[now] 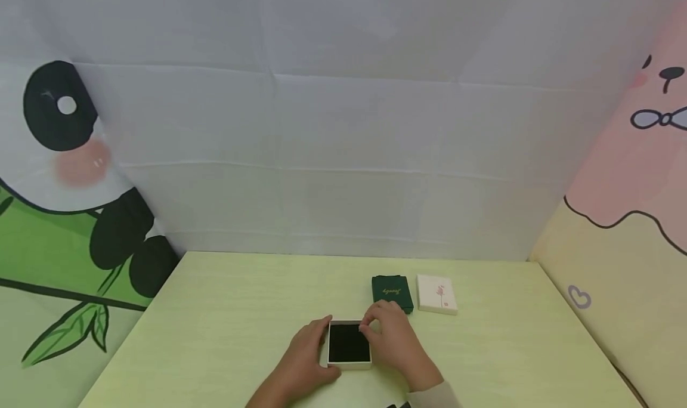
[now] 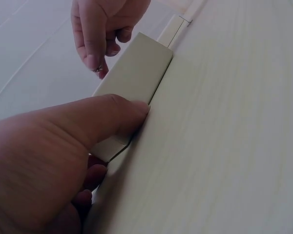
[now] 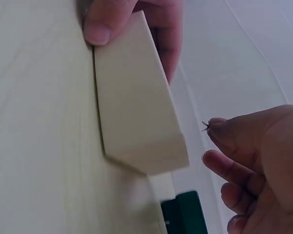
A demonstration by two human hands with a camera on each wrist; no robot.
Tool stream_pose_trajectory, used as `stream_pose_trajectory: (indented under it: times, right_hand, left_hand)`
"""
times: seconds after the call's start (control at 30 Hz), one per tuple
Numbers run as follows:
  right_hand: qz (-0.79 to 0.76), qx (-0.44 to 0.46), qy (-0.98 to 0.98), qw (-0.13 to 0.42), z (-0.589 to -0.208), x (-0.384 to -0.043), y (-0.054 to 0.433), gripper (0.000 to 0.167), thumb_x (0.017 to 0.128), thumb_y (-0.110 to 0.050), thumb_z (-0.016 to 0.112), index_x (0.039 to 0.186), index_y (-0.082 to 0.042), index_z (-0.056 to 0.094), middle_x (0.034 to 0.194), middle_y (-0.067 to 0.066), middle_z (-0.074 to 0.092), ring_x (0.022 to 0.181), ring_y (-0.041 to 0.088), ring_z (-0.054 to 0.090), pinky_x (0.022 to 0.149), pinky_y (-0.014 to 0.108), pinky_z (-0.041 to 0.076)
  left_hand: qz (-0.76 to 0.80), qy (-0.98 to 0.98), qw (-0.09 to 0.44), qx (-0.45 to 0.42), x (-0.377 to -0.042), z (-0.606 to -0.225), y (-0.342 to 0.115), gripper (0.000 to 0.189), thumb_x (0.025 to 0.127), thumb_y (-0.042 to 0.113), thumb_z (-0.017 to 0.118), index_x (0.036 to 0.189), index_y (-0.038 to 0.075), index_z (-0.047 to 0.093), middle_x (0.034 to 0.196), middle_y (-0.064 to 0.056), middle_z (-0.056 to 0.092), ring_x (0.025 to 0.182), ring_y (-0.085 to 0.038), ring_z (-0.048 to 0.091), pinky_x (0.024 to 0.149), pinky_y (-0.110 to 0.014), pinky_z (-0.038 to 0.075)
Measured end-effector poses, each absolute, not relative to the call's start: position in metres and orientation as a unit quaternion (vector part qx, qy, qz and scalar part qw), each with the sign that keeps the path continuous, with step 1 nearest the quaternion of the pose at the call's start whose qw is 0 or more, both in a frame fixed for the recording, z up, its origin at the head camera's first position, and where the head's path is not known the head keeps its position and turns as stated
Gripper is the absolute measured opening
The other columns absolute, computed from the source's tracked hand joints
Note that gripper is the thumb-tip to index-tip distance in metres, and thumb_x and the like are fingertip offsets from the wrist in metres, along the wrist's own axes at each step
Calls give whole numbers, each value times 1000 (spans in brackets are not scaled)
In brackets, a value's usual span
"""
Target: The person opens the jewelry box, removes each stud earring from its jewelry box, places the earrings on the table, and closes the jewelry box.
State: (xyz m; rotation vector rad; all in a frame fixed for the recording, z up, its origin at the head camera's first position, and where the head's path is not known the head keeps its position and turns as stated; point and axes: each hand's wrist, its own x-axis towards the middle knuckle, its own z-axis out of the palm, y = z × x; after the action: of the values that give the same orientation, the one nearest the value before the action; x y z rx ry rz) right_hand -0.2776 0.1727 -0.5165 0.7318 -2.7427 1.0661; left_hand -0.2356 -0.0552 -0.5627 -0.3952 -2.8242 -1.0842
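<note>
A small white box [image 1: 356, 365] with a black inside sits near the front of the pale table. My left hand [image 1: 306, 357] grips it from the left, thumb along the near wall, fingers at the far left side. Over the box's right edge, my right hand [image 1: 396, 341] pinches a tiny, thin, metallic-looking piece [image 3: 205, 126] with spiky ends between thumb and forefinger. Its other fingers are loosely curled in the right wrist view. The piece is too small to name; most of it is hidden by the fingertips.
Behind my right hand lies a dark green box [image 1: 390, 290] with gold lettering. Beside it, to the right, is a flat white box [image 1: 436, 294] with a pink flower print. A pale cloth wall [image 1: 343, 205] rises at the table's back edge, with cartoon-printed panels at both sides.
</note>
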Motion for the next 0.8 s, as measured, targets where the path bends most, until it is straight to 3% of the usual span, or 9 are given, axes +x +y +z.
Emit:
stream_pose_trajectory:
  times: [0.43,0.8]
  right_hand:
    - [356,147,-917,100,-531,-279,222,19,91,-12,78,81,-23,68,99,-11,62,110,23,57,93,48,48]
    - [354,107,-924,101,-542,-289,248,16,90,-8,77,79,-19,70,105,2,70,117,33,59,103,53,44]
  left_hand:
    - [-362,-922,40,-130,-244,-573,-54,98,69,26,86,154,4,41,145,-9,52,131,-30,47,108,-56,39]
    - [-373,-919,28,-126,-248,-582,-55,98,70,27,85,155,5,40,146,-10,50,132,-31,47,108,-57,39]
